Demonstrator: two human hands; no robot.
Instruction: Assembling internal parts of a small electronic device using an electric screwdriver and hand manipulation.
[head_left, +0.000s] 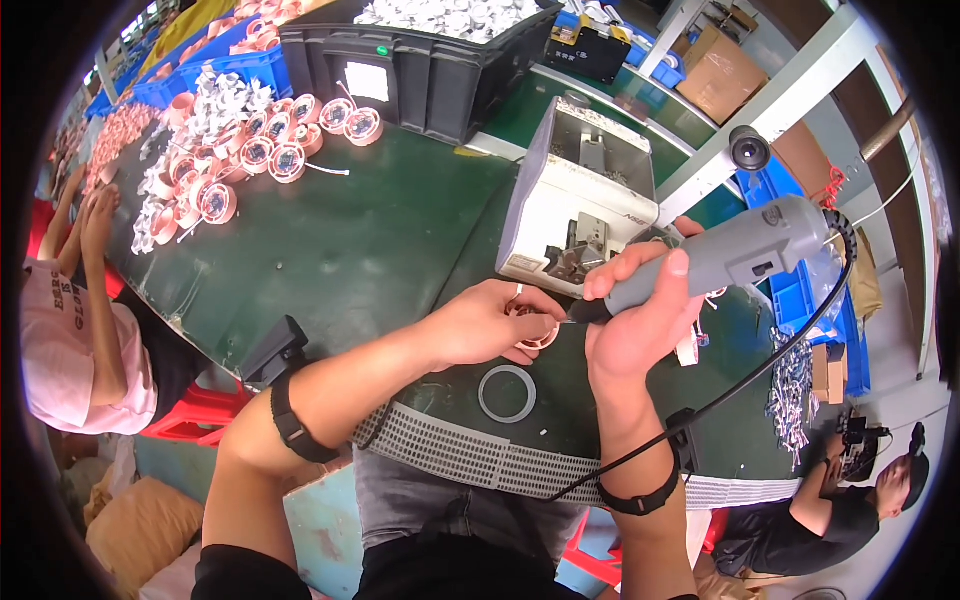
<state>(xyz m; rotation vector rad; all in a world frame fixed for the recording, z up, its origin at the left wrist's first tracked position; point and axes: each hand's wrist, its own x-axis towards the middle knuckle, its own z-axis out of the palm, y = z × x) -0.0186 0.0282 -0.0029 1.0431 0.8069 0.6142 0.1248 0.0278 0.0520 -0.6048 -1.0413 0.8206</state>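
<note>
My left hand [485, 325] is closed on a small pink round housing [541, 342], holding it just above the green table; the fingers cover much of it. In my right hand [645, 320] lies a grey electric screwdriver [730, 250], gripped round its body and tilted. Its dark nose points left at the housing; whether the bit touches a screw is too small to tell. On the table in front of me sits a pale grey ring [484, 394]. Just beyond my hands stands a white screw feeder [528, 215] with a metal mechanism in its front.
Several pink housings with circuit boards [287, 162] and white parts are heaped at the far left. A black crate [430, 85] of white parts stands behind. The screwdriver's black cable [740, 385] crosses my right forearm. Metal parts [791, 385] lie at right. Other people sit at both sides.
</note>
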